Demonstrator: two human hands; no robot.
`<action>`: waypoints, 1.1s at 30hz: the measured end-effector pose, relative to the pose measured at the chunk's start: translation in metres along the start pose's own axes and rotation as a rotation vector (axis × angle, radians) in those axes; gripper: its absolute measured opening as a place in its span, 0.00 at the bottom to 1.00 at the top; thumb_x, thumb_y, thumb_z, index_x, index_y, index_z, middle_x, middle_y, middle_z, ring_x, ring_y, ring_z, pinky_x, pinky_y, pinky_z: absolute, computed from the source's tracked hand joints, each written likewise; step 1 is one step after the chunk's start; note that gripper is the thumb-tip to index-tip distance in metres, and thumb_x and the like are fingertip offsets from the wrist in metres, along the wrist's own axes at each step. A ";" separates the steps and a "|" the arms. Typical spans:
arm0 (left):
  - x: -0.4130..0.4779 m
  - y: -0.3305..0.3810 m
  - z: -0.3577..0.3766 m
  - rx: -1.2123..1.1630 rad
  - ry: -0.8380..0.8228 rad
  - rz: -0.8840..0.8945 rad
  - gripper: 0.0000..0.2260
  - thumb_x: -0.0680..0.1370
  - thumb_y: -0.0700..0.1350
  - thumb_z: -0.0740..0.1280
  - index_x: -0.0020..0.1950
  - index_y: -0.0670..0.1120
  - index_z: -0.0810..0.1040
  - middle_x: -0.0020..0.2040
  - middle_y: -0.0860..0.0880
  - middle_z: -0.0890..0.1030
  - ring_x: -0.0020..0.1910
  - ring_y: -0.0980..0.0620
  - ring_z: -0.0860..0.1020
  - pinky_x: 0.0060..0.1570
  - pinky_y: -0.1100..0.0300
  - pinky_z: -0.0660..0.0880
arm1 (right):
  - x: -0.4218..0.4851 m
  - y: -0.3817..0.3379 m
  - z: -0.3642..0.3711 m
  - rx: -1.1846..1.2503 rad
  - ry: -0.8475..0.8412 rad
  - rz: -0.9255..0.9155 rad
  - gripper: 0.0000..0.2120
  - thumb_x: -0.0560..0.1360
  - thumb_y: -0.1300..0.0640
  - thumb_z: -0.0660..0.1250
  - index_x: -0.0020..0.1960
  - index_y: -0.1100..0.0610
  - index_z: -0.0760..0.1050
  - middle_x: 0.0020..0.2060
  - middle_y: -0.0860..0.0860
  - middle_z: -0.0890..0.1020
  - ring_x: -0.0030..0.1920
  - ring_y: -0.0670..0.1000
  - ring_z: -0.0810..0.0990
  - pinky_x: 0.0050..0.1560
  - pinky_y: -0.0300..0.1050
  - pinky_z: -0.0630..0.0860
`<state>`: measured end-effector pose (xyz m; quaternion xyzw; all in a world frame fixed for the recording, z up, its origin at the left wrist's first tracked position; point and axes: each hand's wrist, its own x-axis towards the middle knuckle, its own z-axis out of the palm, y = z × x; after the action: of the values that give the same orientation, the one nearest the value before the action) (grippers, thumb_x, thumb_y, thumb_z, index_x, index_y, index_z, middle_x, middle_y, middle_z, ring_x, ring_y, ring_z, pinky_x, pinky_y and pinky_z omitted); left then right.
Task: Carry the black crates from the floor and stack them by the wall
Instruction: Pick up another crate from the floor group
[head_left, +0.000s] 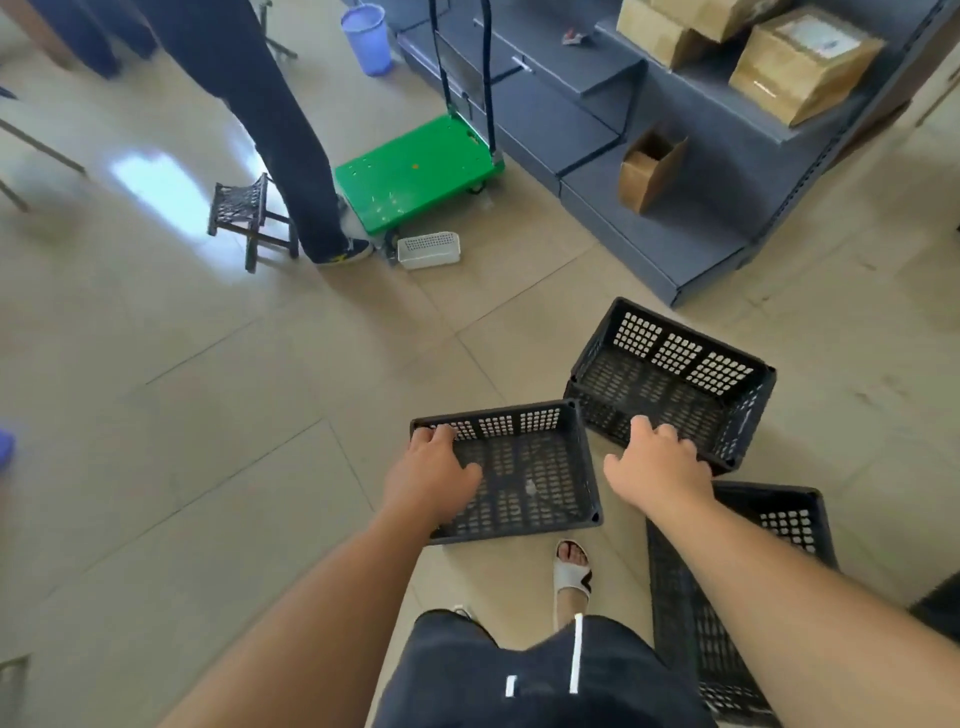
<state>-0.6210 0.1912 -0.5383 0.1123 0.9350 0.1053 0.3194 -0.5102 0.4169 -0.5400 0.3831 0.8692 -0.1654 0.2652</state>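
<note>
Left hand (431, 467): my fingers curl over the far left rim of the near crate (524, 483), with my thumb inside it.
Right hand (657, 467): my fingers are bent over the near edge of the nested crates (675, 384); I cannot tell whether it is gripping.
Near crate: just beyond my sandalled foot (571, 571), its far right corner against the nested crates.
Third crate (779, 519): near right, under my right forearm.
Beyond: a green trolley (415, 171), with grey shelving (675, 234) on the far right.

Near crate (685, 623) half under right forearm (779, 587); bystander (280, 130) cut off above thighs.
</note>
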 end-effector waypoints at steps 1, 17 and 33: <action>0.006 -0.001 0.003 -0.006 -0.006 -0.029 0.29 0.78 0.56 0.62 0.78 0.49 0.65 0.72 0.47 0.69 0.68 0.43 0.72 0.63 0.47 0.74 | 0.009 -0.002 0.001 -0.006 -0.013 -0.009 0.29 0.81 0.42 0.59 0.78 0.52 0.59 0.74 0.58 0.67 0.72 0.61 0.67 0.67 0.59 0.70; 0.151 -0.078 0.106 -0.044 -0.159 -0.316 0.27 0.80 0.53 0.63 0.78 0.47 0.66 0.69 0.44 0.72 0.65 0.42 0.74 0.60 0.48 0.75 | 0.178 -0.037 0.108 0.043 -0.174 0.051 0.28 0.81 0.47 0.62 0.77 0.55 0.61 0.73 0.59 0.69 0.72 0.61 0.67 0.65 0.58 0.72; 0.325 -0.187 0.270 -0.010 -0.228 -0.424 0.27 0.81 0.53 0.65 0.77 0.44 0.66 0.71 0.39 0.72 0.65 0.38 0.74 0.64 0.47 0.73 | 0.341 -0.013 0.307 0.038 -0.219 0.207 0.27 0.80 0.46 0.63 0.74 0.58 0.65 0.69 0.61 0.72 0.69 0.64 0.70 0.64 0.59 0.72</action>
<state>-0.7306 0.1371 -0.9840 -0.0767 0.8951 0.0271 0.4383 -0.6101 0.4549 -0.9859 0.4554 0.7876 -0.1944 0.3666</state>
